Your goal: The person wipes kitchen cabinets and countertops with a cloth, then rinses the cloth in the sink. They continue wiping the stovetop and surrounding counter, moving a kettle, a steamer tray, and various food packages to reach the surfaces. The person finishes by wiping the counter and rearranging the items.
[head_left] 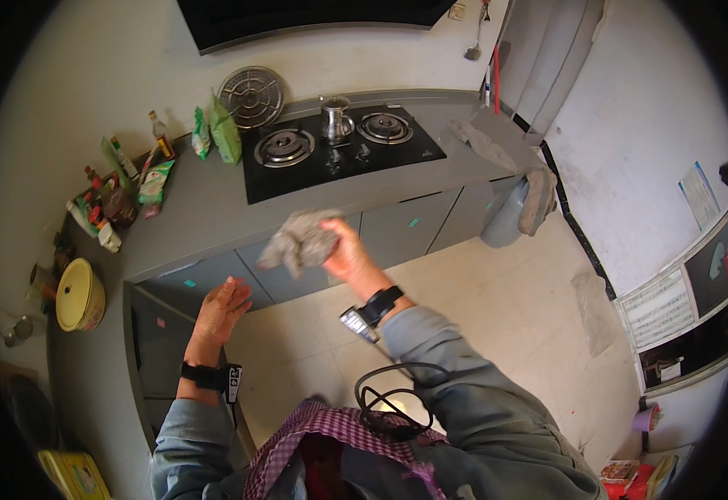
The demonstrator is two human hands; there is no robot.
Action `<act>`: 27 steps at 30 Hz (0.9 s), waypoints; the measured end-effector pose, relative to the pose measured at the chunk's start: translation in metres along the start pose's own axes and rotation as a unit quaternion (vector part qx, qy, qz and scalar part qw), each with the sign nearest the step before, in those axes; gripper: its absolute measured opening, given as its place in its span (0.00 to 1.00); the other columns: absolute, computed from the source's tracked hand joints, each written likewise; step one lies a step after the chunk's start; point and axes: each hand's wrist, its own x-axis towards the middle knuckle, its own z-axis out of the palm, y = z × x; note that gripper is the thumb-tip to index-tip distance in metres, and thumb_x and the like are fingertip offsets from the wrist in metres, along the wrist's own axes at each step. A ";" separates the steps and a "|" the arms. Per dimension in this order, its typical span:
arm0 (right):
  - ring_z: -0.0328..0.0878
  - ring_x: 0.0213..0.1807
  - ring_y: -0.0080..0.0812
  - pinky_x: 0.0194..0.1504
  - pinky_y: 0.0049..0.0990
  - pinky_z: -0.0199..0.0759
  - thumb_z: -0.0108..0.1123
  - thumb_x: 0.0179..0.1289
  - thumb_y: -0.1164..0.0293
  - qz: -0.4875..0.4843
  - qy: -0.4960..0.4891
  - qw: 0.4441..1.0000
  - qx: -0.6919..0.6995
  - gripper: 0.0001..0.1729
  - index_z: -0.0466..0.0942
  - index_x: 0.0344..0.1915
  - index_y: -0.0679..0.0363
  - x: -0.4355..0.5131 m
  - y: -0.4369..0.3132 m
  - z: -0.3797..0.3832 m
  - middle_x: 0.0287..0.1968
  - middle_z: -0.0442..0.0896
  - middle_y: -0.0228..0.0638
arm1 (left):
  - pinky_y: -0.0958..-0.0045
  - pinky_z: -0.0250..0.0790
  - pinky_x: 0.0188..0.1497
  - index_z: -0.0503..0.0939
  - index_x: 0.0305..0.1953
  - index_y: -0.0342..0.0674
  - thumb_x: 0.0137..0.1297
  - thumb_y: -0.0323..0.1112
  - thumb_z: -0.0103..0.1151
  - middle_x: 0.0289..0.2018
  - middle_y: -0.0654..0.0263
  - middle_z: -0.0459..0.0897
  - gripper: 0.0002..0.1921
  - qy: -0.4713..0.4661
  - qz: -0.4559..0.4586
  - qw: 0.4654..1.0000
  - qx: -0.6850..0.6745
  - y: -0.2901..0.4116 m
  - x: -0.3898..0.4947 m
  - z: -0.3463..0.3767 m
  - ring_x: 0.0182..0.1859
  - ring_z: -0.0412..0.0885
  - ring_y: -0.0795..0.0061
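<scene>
My right hand point(344, 251) grips a crumpled grey-brown cloth point(301, 240), held up in front of the near edge of the grey countertop point(214, 225). The cloth hangs loosely, and its lower end looks slightly blurred. My left hand point(221, 306) holds nothing; its fingers are apart, to the left of the cloth and in front of the cabinet doors. Beyond the cloth, a black two-burner gas hob point(345, 156) is set into the counter. A metal kettle point(337, 119) stands between its burners.
Seasoning bottles and bags point(120, 194) crowd the left corner. A lidded yellow pot point(81, 295) sits on the left counter arm. Another cloth point(479, 144) lies right of the hob. A grey gas cylinder point(506, 219) stands at the counter's right end. A cable point(395, 400) loops by my right sleeve.
</scene>
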 end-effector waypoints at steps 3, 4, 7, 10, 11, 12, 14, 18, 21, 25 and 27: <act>0.74 0.56 0.39 0.61 0.40 0.66 0.60 0.54 0.70 -0.080 0.011 0.995 -0.065 0.25 0.71 0.54 0.63 0.024 -0.109 -0.033 0.51 0.77 0.40 | 0.60 0.68 0.58 0.71 0.57 0.32 0.68 0.46 0.58 0.51 0.56 0.77 0.25 0.024 0.003 0.997 0.071 -0.021 0.068 0.009 0.55 0.75 0.63; 0.74 0.56 0.39 0.61 0.41 0.67 0.60 0.53 0.70 -0.101 0.040 0.989 -0.100 0.25 0.71 0.54 0.62 0.030 -0.143 -0.042 0.51 0.78 0.40 | 0.61 0.70 0.56 0.71 0.57 0.33 0.68 0.45 0.57 0.50 0.57 0.77 0.24 0.022 0.019 0.995 0.096 -0.031 0.093 0.007 0.54 0.75 0.63; 0.75 0.55 0.42 0.61 0.44 0.66 0.60 0.51 0.71 -0.142 0.113 0.964 -0.193 0.25 0.72 0.52 0.63 0.042 -0.239 -0.065 0.50 0.79 0.41 | 0.64 0.70 0.52 0.74 0.55 0.36 0.68 0.37 0.58 0.51 0.60 0.78 0.18 0.050 0.058 0.960 0.271 -0.057 0.182 0.008 0.52 0.76 0.66; 0.76 0.53 0.42 0.59 0.45 0.68 0.60 0.52 0.71 -0.186 0.148 0.935 -0.262 0.24 0.73 0.52 0.62 0.050 -0.326 -0.082 0.49 0.80 0.40 | 0.64 0.71 0.50 0.75 0.52 0.38 0.66 0.31 0.57 0.48 0.59 0.79 0.14 0.103 0.224 0.902 0.354 -0.079 0.243 0.020 0.50 0.78 0.61; 0.76 0.53 0.42 0.58 0.46 0.68 0.60 0.52 0.72 -0.192 0.186 0.925 -0.268 0.26 0.71 0.54 0.62 0.056 -0.352 -0.088 0.50 0.79 0.39 | 0.62 0.71 0.51 0.75 0.52 0.39 0.65 0.31 0.57 0.49 0.58 0.79 0.14 0.108 0.267 0.878 0.382 -0.082 0.258 0.026 0.50 0.77 0.58; 0.77 0.53 0.42 0.57 0.46 0.69 0.59 0.52 0.72 -0.201 0.182 0.919 -0.287 0.25 0.71 0.53 0.62 0.065 -0.376 -0.096 0.49 0.79 0.39 | 0.61 0.70 0.52 0.75 0.51 0.39 0.65 0.30 0.57 0.49 0.57 0.78 0.14 0.117 0.304 0.841 0.432 -0.083 0.271 0.032 0.51 0.77 0.56; 0.77 0.51 0.44 0.56 0.46 0.71 0.59 0.53 0.72 -0.232 0.209 0.899 -0.306 0.24 0.72 0.53 0.63 0.079 -0.419 -0.116 0.48 0.79 0.39 | 0.59 0.69 0.53 0.75 0.50 0.40 0.63 0.28 0.57 0.51 0.56 0.77 0.14 0.128 0.328 0.796 0.492 -0.079 0.293 0.044 0.52 0.75 0.51; 0.80 0.43 0.37 0.45 0.37 0.75 0.60 0.55 0.73 -0.255 0.233 0.858 -0.380 0.18 0.74 0.47 0.62 0.117 -0.477 -0.173 0.41 0.82 0.35 | 0.58 0.67 0.58 0.73 0.52 0.41 0.62 0.27 0.57 0.55 0.54 0.72 0.16 0.160 0.346 0.735 0.561 -0.074 0.320 0.067 0.57 0.71 0.49; 0.79 0.36 0.28 0.38 0.28 0.74 0.63 0.58 0.69 -0.135 0.175 0.789 -0.573 0.12 0.77 0.41 0.61 0.171 -0.494 -0.222 0.34 0.83 0.31 | 0.58 0.63 0.62 0.71 0.54 0.41 0.62 0.25 0.55 0.57 0.53 0.70 0.18 0.196 0.323 0.717 0.586 -0.077 0.334 0.084 0.61 0.67 0.49; 0.83 0.38 0.34 0.42 0.33 0.74 0.61 0.59 0.46 0.013 0.016 0.493 -0.870 0.27 0.82 0.43 0.58 0.221 -0.466 -0.285 0.36 0.85 0.40 | 0.58 0.61 0.64 0.71 0.56 0.39 0.64 0.27 0.52 0.58 0.53 0.69 0.18 0.281 0.273 0.699 0.599 -0.081 0.348 0.113 0.62 0.66 0.50; 0.79 0.50 0.48 0.53 0.42 0.70 0.57 0.59 0.42 -0.099 0.180 0.412 -0.888 0.35 0.78 0.52 0.60 0.232 -0.457 -0.305 0.46 0.82 0.50 | 0.57 0.61 0.64 0.71 0.56 0.38 0.65 0.28 0.51 0.58 0.53 0.69 0.17 0.336 0.249 0.676 0.607 -0.085 0.356 0.128 0.62 0.66 0.49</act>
